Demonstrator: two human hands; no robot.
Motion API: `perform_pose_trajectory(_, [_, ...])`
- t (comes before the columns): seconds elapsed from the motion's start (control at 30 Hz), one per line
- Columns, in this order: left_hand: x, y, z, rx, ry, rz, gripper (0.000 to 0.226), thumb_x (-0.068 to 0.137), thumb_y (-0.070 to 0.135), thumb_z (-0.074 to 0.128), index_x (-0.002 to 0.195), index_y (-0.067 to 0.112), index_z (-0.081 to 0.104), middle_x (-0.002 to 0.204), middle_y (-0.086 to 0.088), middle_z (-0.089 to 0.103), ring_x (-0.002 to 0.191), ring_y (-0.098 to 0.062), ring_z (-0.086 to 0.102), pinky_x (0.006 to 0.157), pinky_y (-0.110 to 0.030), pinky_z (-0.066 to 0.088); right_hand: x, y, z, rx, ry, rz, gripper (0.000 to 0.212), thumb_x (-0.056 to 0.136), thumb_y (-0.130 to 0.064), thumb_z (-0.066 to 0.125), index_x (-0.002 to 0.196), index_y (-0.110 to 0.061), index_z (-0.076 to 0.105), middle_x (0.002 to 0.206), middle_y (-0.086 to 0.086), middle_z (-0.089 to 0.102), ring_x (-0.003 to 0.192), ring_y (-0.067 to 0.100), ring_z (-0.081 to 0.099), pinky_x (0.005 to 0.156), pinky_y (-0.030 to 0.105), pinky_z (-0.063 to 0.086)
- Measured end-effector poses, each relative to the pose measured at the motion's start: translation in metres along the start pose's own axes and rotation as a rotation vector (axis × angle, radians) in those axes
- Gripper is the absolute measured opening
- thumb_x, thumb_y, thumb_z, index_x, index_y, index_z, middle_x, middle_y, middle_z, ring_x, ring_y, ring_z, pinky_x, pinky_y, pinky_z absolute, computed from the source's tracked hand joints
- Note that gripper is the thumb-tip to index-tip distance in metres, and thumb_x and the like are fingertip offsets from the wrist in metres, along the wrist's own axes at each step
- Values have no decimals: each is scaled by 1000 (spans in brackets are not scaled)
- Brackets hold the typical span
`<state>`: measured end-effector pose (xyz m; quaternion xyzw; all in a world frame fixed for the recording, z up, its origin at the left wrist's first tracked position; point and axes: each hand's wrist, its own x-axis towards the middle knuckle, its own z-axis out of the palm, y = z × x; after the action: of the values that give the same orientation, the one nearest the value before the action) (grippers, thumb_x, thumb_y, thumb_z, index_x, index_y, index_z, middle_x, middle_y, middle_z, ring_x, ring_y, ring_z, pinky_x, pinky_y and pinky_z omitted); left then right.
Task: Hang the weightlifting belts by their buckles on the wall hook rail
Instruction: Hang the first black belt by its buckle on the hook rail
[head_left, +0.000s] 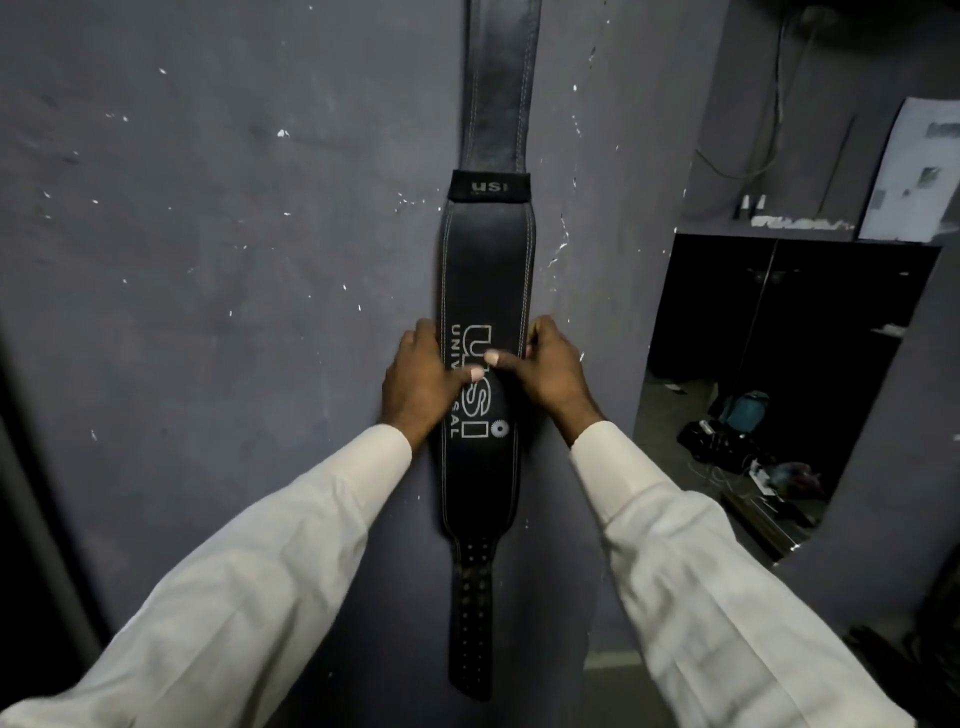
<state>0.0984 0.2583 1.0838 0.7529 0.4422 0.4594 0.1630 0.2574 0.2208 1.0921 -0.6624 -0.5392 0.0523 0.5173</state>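
A black leather weightlifting belt (485, 270) with white stitching and a printed logo hangs straight down the grey wall (208, 260). Its top runs out of the frame, so the buckle and the hook rail are hidden. My left hand (423, 382) grips the belt's left edge at its wide padded part, thumb lying across the front. My right hand (548, 371) grips the right edge at the same height, thumb also on the front. The two thumbs nearly meet over the logo. The narrow punched tail (472, 618) dangles below my hands.
To the right the wall ends at a corner, beyond which a dark opening (779, 364) shows bags and cables on the floor. A ledge (800, 223) with small items and a white sheet (914, 171) sits above it. A dark door edge (31, 519) borders the left.
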Motion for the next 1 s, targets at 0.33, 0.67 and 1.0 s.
perform_pose_trajectory(0.33, [-34,-29,28,-67,19,-134,45,81,43,77,108,12,56,110,-10,67,99,-28,63,77,-33,48,-40,42,28,30,74,34,36,83,-46,72,93,-22,48,91,2,63,83,22,62,73,37,53])
perform_pose_trajectory(0.67, [-60,-55,59,124,-39,-198,46,87,50,66,115,14,61,115,-14,67,105,-38,63,86,-43,52,-83,79,57,-76,-50,127,46,82,-49,67,115,-31,40,118,5,66,106,32,63,89,47,54])
perform_pose_trajectory(1.0, [-87,-81,74,-155,-152,-239,49,86,52,67,125,22,65,115,-5,74,105,-25,69,92,-39,57,-107,117,67,64,-172,145,50,84,-33,74,127,-21,51,122,6,68,109,25,65,92,36,55])
